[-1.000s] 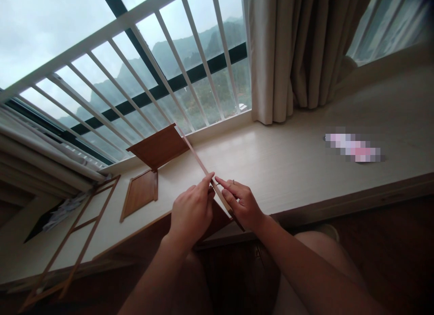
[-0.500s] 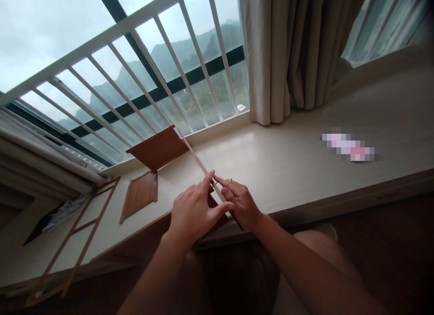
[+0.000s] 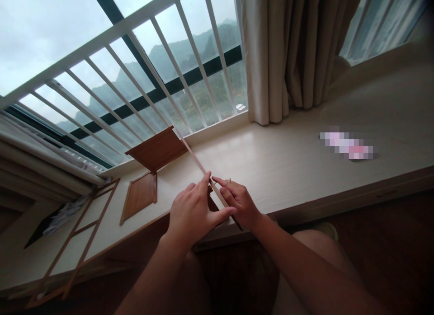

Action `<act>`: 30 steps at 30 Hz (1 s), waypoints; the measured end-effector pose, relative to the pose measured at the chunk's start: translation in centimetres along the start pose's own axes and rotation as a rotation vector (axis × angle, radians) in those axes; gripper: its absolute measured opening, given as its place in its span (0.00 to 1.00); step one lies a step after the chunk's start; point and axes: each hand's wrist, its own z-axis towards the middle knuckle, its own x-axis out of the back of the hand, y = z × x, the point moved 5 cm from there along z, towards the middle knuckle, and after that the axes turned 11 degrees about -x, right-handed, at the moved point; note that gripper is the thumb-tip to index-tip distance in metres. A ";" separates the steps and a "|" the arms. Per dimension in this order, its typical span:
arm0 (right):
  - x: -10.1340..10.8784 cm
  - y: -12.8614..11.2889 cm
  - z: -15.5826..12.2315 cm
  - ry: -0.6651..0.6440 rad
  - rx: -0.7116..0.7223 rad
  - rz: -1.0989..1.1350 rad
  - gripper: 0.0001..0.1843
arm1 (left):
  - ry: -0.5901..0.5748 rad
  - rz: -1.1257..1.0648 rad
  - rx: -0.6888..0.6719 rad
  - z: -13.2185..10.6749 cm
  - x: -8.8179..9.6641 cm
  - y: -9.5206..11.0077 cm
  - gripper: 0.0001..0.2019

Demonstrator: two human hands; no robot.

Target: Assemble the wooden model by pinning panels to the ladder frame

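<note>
A long wooden strip (image 3: 195,157) slants from near the window down toward my lap. My left hand (image 3: 190,211) holds it from the left, with its index finger on the upper edge and the thumb stretched across toward my right hand. On the strip's other side is my right hand (image 3: 239,202), its fingers curled close against the wood. A thin metal rod (image 3: 230,180) pokes up at the right fingers; most of it is hidden. Brown wood (image 3: 213,202) shows between the hands. Beyond them stands a brown wooden panel (image 3: 158,148), its corner near the strip's far end.
A smaller wooden panel (image 3: 140,197) lies on the pale ledge (image 3: 271,170). Further left is a ladder-like wooden frame (image 3: 84,227), with crumpled plastic (image 3: 64,213) behind it. A blurred pink item (image 3: 349,143) lies at right. White railing (image 3: 183,73) and curtains (image 3: 288,57) border the ledge.
The view has shifted very slightly. My left thumb reaches a little further over my right fingers; both hands keep the same place on the strip.
</note>
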 end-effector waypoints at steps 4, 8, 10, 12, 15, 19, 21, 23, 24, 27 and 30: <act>-0.2 0.2 0.0 -0.015 -0.065 0.079 0.23 | 0.016 0.014 0.008 -0.2 -0.2 0.0 0.47; 0.0 0.3 0.5 0.007 -0.128 0.154 0.21 | 0.008 0.002 0.011 -0.2 -0.1 0.1 0.47; 0.4 0.3 1.0 0.027 -0.130 0.164 0.19 | 0.000 -0.003 0.020 -0.1 -0.1 0.2 0.47; 0.7 0.3 1.5 0.048 -0.128 0.159 0.17 | -0.006 -0.009 0.029 0.0 0.0 0.2 0.47; 1.0 0.5 2.0 0.075 -0.130 0.134 0.16 | -0.015 -0.026 0.038 0.1 0.1 0.3 0.47; 1.0 0.3 2.3 0.053 -0.073 0.097 0.14 | -0.017 -0.043 0.038 0.1 0.2 0.4 0.47; 1.0 0.1 2.4 0.035 -0.036 0.052 0.13 | -0.016 -0.045 0.038 0.1 0.2 0.3 0.47; 1.0 -0.1 2.5 0.010 0.003 -0.011 0.14 | -0.015 -0.048 0.036 0.1 0.2 0.3 0.47; 0.9 -0.1 2.6 -0.005 0.016 -0.042 0.15 | -0.018 -0.049 0.036 0.1 0.2 0.2 0.48; 0.5 0.0 2.8 -0.045 0.002 -0.111 0.20 | -0.033 -0.049 0.043 0.1 0.2 0.2 0.49; 0.1 0.2 2.8 -0.084 -0.020 -0.114 0.25 | -0.050 -0.048 0.056 0.0 0.1 0.3 0.49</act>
